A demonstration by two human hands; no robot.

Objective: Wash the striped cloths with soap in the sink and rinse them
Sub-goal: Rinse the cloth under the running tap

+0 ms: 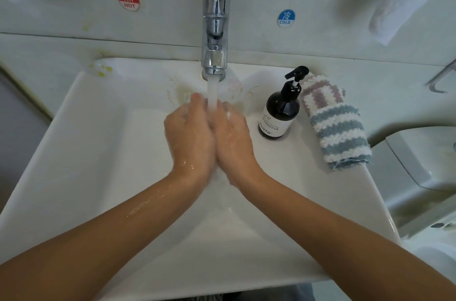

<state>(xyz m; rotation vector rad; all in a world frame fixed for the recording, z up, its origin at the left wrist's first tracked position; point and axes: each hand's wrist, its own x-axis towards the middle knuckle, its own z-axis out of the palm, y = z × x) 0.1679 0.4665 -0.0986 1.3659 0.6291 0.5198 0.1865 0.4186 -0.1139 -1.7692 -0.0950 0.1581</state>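
Inside sink (pixel 81 142), wet hands only.

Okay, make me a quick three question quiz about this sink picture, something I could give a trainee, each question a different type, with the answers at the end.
1. True or false: the chrome tap is running water onto the person's left hand and right hand.
2. Multiple choice: where do the folded striped fluffy cloths lie?
A. in the basin under the water
B. on the rim of the white ceramic sink, beside the dark pump soap bottle
C. in the person's hands
3. Fill in the word: the round blue sticker on the wall reads ____.

Key: 1 true; 2 B; 3 COLD.
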